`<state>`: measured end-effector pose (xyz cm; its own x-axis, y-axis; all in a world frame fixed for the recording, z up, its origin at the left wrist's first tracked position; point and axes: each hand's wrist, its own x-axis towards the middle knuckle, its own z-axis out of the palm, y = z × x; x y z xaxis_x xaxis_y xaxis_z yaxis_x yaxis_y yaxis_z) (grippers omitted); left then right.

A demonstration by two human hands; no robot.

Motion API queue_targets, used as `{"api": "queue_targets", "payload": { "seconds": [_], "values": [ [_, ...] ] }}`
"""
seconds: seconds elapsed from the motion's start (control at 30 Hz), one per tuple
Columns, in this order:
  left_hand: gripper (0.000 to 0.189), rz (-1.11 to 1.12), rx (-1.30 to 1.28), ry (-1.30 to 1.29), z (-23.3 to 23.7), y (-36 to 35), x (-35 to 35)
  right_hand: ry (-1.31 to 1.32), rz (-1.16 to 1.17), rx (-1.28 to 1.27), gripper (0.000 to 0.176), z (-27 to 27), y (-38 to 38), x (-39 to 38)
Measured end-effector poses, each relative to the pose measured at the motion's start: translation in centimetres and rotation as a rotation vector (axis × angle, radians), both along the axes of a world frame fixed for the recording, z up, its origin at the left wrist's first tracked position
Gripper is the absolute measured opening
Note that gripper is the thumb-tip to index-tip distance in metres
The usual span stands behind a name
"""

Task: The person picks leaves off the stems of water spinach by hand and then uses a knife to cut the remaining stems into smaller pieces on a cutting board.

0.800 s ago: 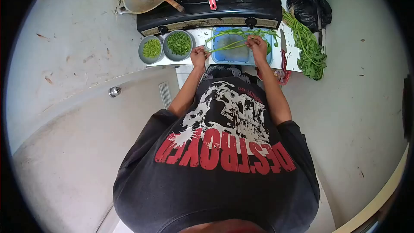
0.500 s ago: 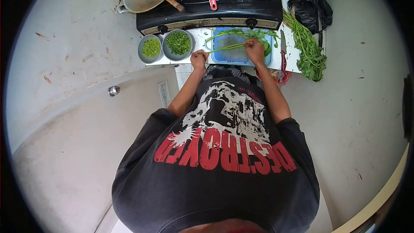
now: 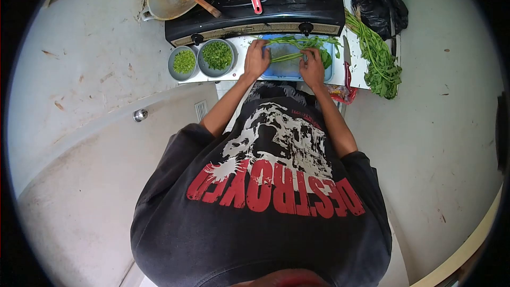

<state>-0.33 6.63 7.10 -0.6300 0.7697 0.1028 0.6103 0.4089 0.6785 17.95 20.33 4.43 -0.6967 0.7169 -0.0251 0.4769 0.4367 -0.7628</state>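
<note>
Fingers (image 3: 308,53) of our right hand (image 3: 313,68) are closed on green stems (image 3: 285,57) over the blue board (image 3: 284,70); our left hand (image 3: 257,60) curls at their other end, its grip unclear. Near it stand two bowls (image 3: 216,75) of chopped greens (image 3: 216,54).

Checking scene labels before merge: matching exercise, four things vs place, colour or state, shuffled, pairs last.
1. green stems
2. knife
3. wok
4. plastic bag

A. black
B. between left hand and right hand
C. holds a wooden-handled utensil
D. right of the blue board

Pairs: 1-B, 2-D, 3-C, 4-A
</note>
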Motion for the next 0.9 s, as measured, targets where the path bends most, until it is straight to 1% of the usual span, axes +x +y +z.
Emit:
{"api": "queue_targets", "payload": {
  "seconds": [0.03,0.07,0.17,0.2,0.33,0.43,0.47,0.57,0.67,0.77,0.87,0.9],
  "values": [
    [0.026,-0.078,0.016,0.114,-0.7,0.8,-1.0,0.021,-0.001,-0.015,0.026,0.3,0.0,0.3],
    [0.032,-0.12,-0.056,0.121,-1.3,1.4,-1.6,0.044,-0.003,-0.03,0.027,0.6,0.0,0.6],
    [0.041,-0.234,-0.303,0.195,-2.3,2.7,-3.4,0.079,-0.003,-0.003,0.027,0.1,-0.1,1.6],
    [0.047,-0.226,-0.297,0.247,-1.9,2.9,-3.4,0.098,-0.011,-0.019,0.027,0.5,-0.2,2.0],
    [0.049,-0.335,-0.344,0.347,-1.2,2.7,-4.4,0.124,-0.073,-0.089,0.027,1.2,-0.6,3.6],
    [0.043,-0.391,-0.268,0.418,-2.0,2.0,-5.0,0.127,-0.126,-0.126,0.028,0.8,-0.6,4.6],
    [0.037,-0.386,-0.26,0.421,-2.2,1.8,-5.0,0.132,-0.14,-0.137,0.028,0.6,-0.6,4.9],
    [0.034,-0.369,-0.329,0.405,-1.9,1.8,-4.8,0.137,-0.152,-0.142,0.029,0.8,-0.3,5.3],
    [0.03,-0.336,-0.308,0.408,-2.2,1.6,-4.6,0.139,-0.163,-0.127,0.029,0.6,-0.4,5.3],
    [0.025,-0.299,-0.248,0.349,-2.0,1.1,-4.4,0.154,-0.142,-0.104,0.029,0.0,-0.4,5.4],
    [0.019,-0.26,-0.315,0.179,0.1,0.8,-3.5,0.158,-0.138,-0.145,0.029,1.0,-0.4,5.4],
    [0.019,-0.237,-0.295,0.067,0.3,0.6,-3.4,0.162,-0.138,-0.145,0.029,0.9,-0.4,5.3]
  ]
}}
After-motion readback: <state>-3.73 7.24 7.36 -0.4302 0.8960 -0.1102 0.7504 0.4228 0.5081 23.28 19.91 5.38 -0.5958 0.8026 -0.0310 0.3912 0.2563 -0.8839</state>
